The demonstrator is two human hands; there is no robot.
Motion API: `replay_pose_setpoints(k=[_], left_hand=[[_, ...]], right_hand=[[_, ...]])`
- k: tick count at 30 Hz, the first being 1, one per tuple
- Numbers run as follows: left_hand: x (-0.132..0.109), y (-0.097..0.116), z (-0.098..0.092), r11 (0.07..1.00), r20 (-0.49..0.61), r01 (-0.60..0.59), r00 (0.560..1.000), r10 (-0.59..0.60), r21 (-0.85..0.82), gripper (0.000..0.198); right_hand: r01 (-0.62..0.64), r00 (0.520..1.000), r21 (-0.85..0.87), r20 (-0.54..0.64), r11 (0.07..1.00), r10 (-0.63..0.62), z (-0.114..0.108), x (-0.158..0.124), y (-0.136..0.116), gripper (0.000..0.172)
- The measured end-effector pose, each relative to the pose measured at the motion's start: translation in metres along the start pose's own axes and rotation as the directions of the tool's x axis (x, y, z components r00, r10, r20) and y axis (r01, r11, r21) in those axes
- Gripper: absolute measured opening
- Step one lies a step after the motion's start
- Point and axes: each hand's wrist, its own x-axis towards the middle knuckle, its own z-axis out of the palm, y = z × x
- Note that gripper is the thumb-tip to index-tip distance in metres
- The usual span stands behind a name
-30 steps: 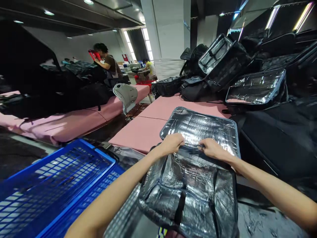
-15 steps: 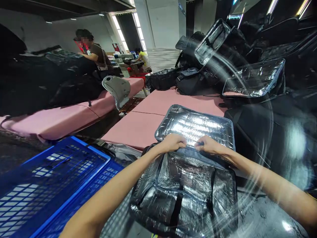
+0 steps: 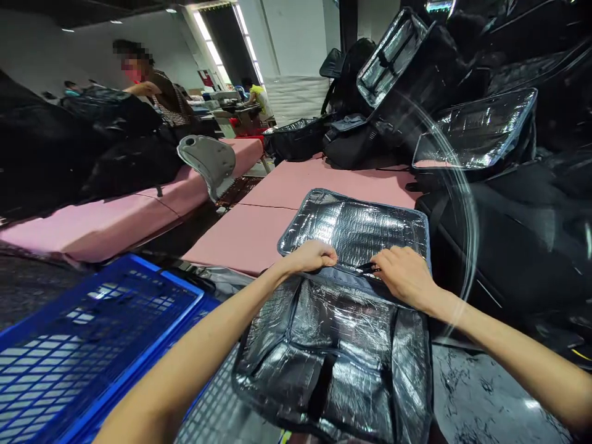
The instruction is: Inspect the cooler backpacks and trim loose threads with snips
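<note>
An insulated bag [image 3: 342, 327] with silver foil lining lies open in front of me, its foil-lined lid [image 3: 365, 219] folded back onto the pink table. My left hand [image 3: 315, 254] is closed on the grey fabric seam between the lid and the bag's body. Just to its right, my right hand [image 3: 404, 274] is closed around a small black pointed tool [image 3: 367, 268], which looks like thread snips. The tip points left and lies along the same seam; most of the tool is hidden by my fingers.
A blue plastic crate [image 3: 152, 296] stands at the lower left. Black foil-lined bags [image 3: 481, 129] are piled on the right, and dark bags [image 3: 92, 142] cover the left pink table. A grey chair back [image 3: 208, 160] sits between tables. A co-worker [image 3: 161, 92] stands behind.
My right hand has turned and shifted right along the seam, showing more of the black tool. My left hand still grips the seam. The camera view has shifted slightly.
</note>
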Motion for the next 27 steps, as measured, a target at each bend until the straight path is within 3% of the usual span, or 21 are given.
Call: replay_pose_setpoints(k=[6,12,18,21,27], left_hand=[[0.000,0.000,0.002,1.000,-0.023,0.010,1.000,-0.010,0.007,0.013],[0.000,0.002,0.002,1.000,-0.035,0.009,0.999,-0.009,0.012,0.013],[-0.002,0.002,0.003,1.000,-0.048,-0.015,0.999,0.015,0.004,0.013],[-0.003,0.001,0.003,1.000,-0.050,-0.012,0.999,0.012,0.008,0.013],[-0.001,0.003,0.003,1.000,-0.047,-0.006,0.999,0.007,0.025,0.014]], right_hand=[[0.144,0.987,-0.124,-0.050,0.982,-0.151,0.010,0.010,-0.010,0.034],[0.200,0.977,-0.139,-0.051,0.970,-0.209,0.012,0.001,-0.016,0.033],[0.066,0.998,-0.021,-0.002,0.998,-0.067,0.009,0.005,-0.008,0.013],[0.023,0.999,-0.031,-0.023,0.999,-0.024,0.008,0.009,-0.006,0.012],[0.178,0.970,-0.210,-0.127,0.961,-0.207,0.013,0.014,-0.013,0.023]])
